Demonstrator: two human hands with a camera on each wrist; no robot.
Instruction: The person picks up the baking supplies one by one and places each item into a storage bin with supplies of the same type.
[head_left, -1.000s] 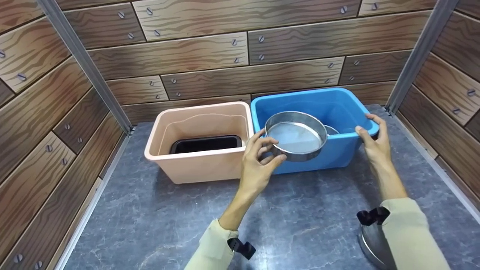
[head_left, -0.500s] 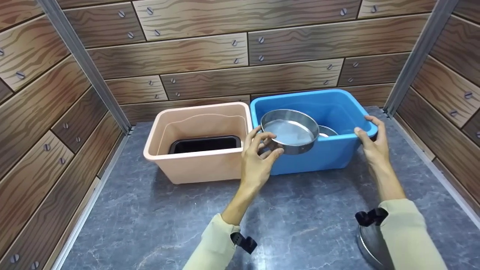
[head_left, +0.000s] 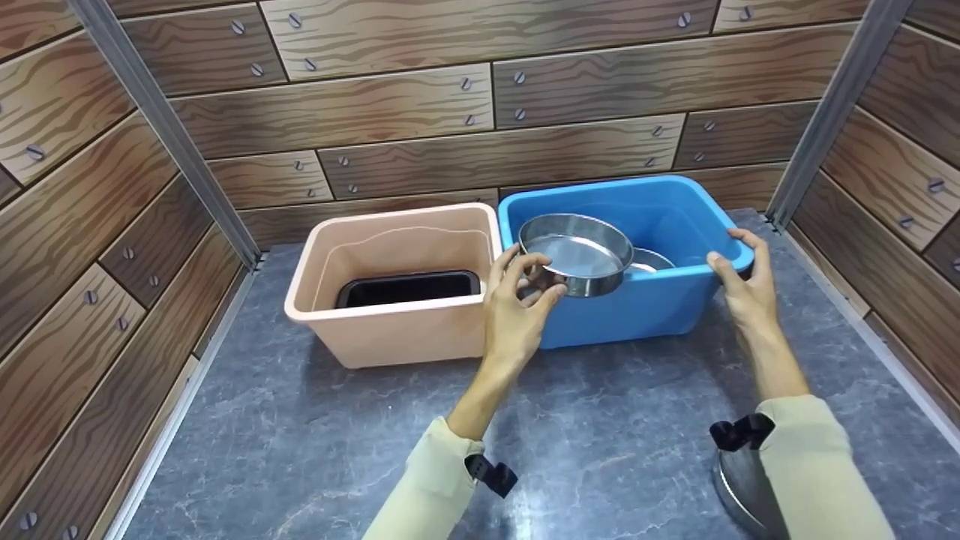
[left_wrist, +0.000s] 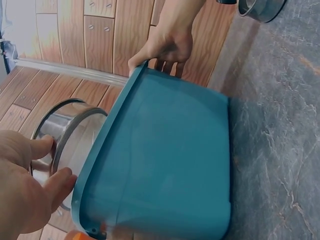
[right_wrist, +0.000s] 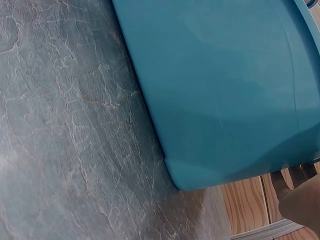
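My left hand (head_left: 516, 319) pinches the near left side of a round metal sieve (head_left: 581, 259), its thumb in front and its fingers at the wall and rim. The sieve is held slightly tilted over the near left rim of the blue bin (head_left: 622, 315). In the left wrist view, the thin mesh face of the sieve (left_wrist: 80, 142) shows beside the bin's edge. My right hand (head_left: 754, 289) grips the bin's near right corner, thumb on the rim and fingers round the outside. Another round metal piece (head_left: 652, 259) lies inside the bin, partly hidden.
Left of the blue bin stands a peach bin (head_left: 405, 330), touching or nearly touching it, with a black tray-like object (head_left: 409, 287) inside. Another round metal piece (head_left: 739, 487) lies on the grey tabletop (head_left: 315, 450), partly under my right sleeve. Wood-patterned walls (head_left: 420, 97) enclose the table.
My left hand has shifted the sieve a little left and farther away, and its tilt has lessened. The right hand keeps its grip on the bin.
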